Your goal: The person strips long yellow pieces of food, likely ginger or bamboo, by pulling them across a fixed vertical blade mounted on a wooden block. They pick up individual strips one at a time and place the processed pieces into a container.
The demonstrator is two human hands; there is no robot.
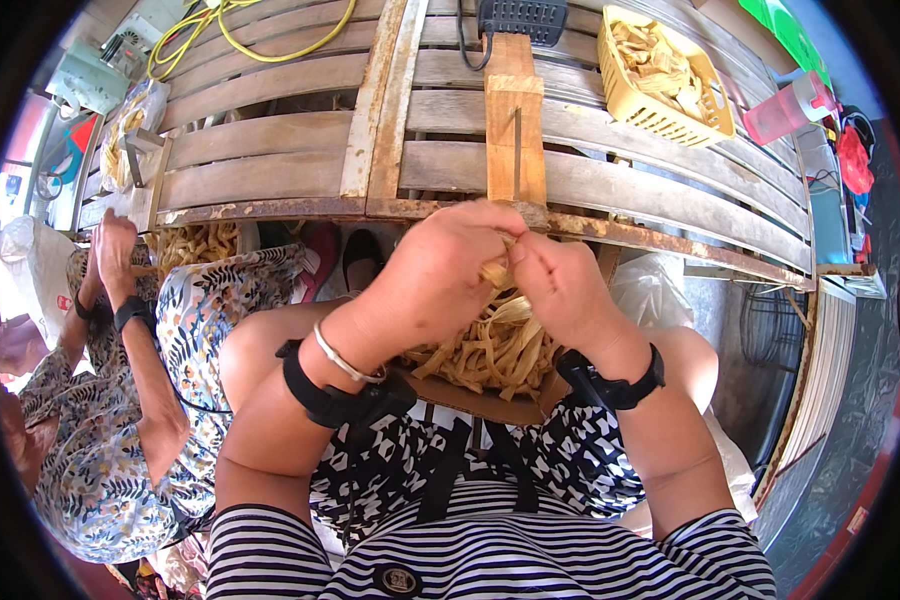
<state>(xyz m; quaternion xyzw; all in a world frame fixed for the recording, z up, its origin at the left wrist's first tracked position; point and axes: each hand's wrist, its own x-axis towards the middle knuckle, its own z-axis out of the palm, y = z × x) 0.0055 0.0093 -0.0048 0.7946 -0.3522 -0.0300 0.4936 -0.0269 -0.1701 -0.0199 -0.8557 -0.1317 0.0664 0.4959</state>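
Observation:
My left hand (457,262) and my right hand (559,281) meet close to the table's front edge, with fingers closed around a strand of pale, dried plant fibre (498,271). Part of the strand is hidden by my fingers. Below them, a cardboard box (469,409) between my knees holds a heap of loose fibre strips (495,356). Just beyond my hands, an upright-grained wooden block (514,150) with a slot lies at the edge of the slatted table (450,176).
A yellow plastic basket (645,116) of dried husk-like pieces, a pink bottle (787,109), a black plastic holder (529,19) and a yellow cable (270,56) lie on the table. At left sits another person (112,450), hands near the table's edge, beside more fibre (195,244).

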